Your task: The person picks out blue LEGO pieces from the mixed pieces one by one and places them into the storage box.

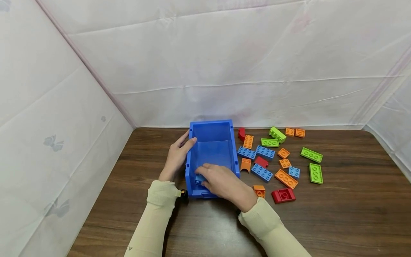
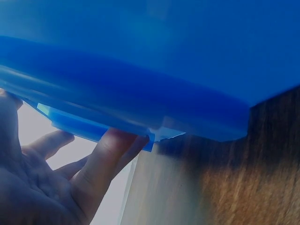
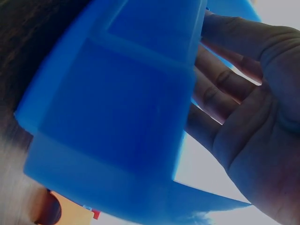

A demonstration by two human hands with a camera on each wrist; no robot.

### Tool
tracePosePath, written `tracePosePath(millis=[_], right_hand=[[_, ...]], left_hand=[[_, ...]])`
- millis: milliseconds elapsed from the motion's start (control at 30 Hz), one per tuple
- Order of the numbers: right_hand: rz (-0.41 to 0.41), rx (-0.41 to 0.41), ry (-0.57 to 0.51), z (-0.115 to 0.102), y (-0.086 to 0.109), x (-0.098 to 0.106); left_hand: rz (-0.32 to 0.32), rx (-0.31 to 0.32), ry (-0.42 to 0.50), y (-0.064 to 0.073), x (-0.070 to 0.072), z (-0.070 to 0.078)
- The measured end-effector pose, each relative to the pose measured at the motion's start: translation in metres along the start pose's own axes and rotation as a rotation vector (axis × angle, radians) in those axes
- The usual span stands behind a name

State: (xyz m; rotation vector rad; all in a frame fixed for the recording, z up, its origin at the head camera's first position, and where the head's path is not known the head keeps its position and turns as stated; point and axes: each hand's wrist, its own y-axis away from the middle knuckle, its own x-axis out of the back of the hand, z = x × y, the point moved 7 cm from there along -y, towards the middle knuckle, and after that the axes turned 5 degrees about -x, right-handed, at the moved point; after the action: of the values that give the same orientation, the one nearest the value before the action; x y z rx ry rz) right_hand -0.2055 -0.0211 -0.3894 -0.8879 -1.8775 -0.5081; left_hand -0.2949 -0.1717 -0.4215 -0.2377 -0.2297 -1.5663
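Observation:
A blue plastic bin (image 1: 212, 153) stands on the table with its open top toward me. My left hand (image 1: 177, 154) grips its left wall, the thumb over the rim and the fingers along the outside; the left wrist view shows this hand (image 2: 79, 173) against the bin wall (image 2: 140, 93). My right hand (image 1: 221, 180) reaches into the near end of the bin, thumb and fingers round a light blue brick (image 1: 199, 177) that they partly cover. In the right wrist view, the bin's wall (image 3: 122, 108) hides the fingertips of the right hand (image 3: 248, 103).
Right of the bin lie scattered toy bricks: several blue ones (image 1: 262, 172), orange ones (image 1: 286, 179), green ones (image 1: 316, 173) and red ones (image 1: 283, 196). The dark wooden table (image 1: 353, 214) meets white sheeting (image 1: 244, 64) at the back and sides.

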Motion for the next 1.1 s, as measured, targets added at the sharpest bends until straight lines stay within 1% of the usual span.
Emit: tracePosePath(millis=[267, 467, 667, 967, 1100], right_hand=[[-0.006, -0.008, 0.005, 0.002, -0.002, -0.002], [0.007, -0.012, 0.023, 0.003, -0.003, -0.004], [-0.007, -0.026, 0.039, 0.005, -0.006, -0.009], [-0.015, -0.011, 0.029, 0.006, -0.007, -0.016], [-0.014, -0.007, 0.031, 0.006, -0.007, -0.016]], left_hand=[[-0.002, 0.001, 0.003, 0.000, 0.000, 0.002], [-0.004, 0.001, -0.002, 0.000, 0.000, 0.003], [-0.002, -0.008, -0.005, 0.001, 0.000, 0.004], [0.002, 0.007, -0.019, 0.002, 0.000, 0.001], [0.002, -0.001, -0.018, 0.002, 0.000, 0.002]])
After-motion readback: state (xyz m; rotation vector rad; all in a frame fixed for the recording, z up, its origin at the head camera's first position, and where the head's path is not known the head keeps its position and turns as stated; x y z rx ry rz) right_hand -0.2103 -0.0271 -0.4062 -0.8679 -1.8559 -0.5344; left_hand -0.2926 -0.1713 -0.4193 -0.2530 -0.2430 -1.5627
